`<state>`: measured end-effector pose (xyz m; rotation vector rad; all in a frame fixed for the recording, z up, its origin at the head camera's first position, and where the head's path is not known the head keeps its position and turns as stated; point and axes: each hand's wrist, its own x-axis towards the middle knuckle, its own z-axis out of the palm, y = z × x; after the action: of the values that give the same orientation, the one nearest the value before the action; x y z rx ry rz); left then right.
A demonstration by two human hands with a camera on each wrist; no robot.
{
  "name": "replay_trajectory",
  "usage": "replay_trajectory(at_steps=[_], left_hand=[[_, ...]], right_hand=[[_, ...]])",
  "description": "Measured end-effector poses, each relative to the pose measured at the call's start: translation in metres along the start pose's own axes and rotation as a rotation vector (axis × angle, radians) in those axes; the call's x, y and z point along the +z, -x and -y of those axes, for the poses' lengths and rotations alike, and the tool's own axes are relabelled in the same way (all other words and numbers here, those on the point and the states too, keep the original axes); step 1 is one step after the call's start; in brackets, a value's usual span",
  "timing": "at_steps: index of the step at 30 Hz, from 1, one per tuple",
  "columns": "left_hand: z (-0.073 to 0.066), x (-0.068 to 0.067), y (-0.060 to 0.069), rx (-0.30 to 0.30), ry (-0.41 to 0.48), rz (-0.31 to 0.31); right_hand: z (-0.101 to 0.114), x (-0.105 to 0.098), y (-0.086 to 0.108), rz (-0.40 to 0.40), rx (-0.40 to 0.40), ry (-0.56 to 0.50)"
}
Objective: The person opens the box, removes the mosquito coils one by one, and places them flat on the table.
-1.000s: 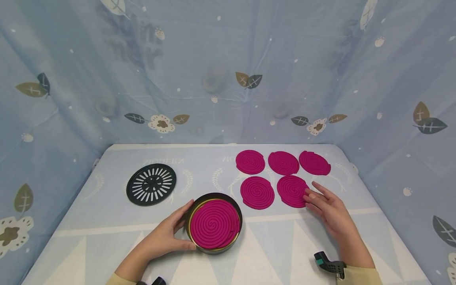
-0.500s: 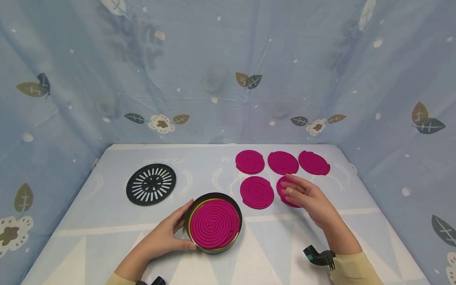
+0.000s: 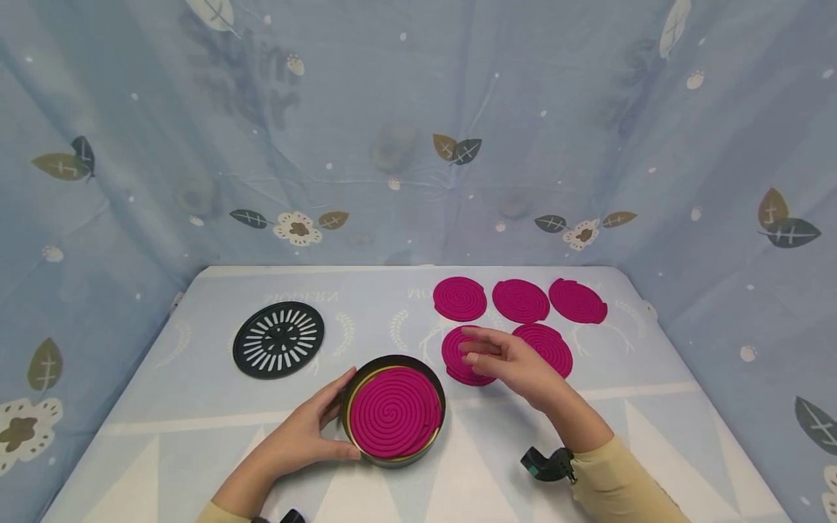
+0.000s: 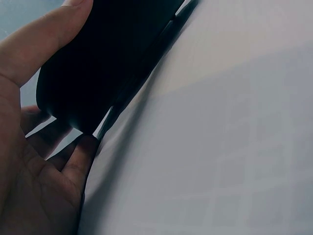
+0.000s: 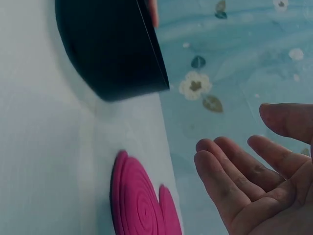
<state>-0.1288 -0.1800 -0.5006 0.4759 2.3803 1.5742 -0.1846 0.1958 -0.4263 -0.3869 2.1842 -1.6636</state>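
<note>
My left hand point(image 3: 304, 436) curls round the left side of a round dark tin point(image 3: 434, 383), its thumb at the near edge. Magenta spiral mats point(image 3: 389, 410) lie inside, overlapping. In the left wrist view the same hand point(image 4: 44, 181) holds the dark wall of the tin point(image 4: 112, 54). My right hand point(image 3: 516, 367) holds nothing and hovers over the front-left magenta mat point(image 3: 453, 354), partly covering it. The right wrist view shows this hand point(image 5: 269, 191) with fingers loosely bent and thumb apart, beside magenta mats point(image 5: 144, 210) and the tin point(image 5: 107, 54).
Behind the right hand, three magenta mats point(image 3: 460, 298) form a back row; another point(image 3: 556, 351) lies to its right, partly hidden by the hand. A black slotted disc point(image 3: 278, 340) lies at the left. Patterned cloth point(image 3: 392, 145) rises behind the table.
My right hand has moved left, from beside the front-right mat, across it, to above the front-left one. The left hand and the tin have stayed in place.
</note>
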Motion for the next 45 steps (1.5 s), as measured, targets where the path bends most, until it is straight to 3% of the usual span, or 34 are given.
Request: replay_trajectory(at_steps=[9,22,35,45], left_hand=[[-0.001,0.000,0.000,0.003,-0.004,0.004],[-0.001,-0.001,0.000,0.009,0.025,0.021],[0.000,-0.001,0.000,0.016,0.014,0.021],[0.001,0.000,0.000,0.012,0.012,0.020]], right_hand=[[0.012,0.035,-0.019,0.132,-0.048,-0.041],[0.020,0.079,-0.037,0.269,-0.093,0.202],[0.019,0.086,-0.041,0.286,-0.082,0.266],[0.020,0.085,-0.043,0.291,-0.058,0.213]])
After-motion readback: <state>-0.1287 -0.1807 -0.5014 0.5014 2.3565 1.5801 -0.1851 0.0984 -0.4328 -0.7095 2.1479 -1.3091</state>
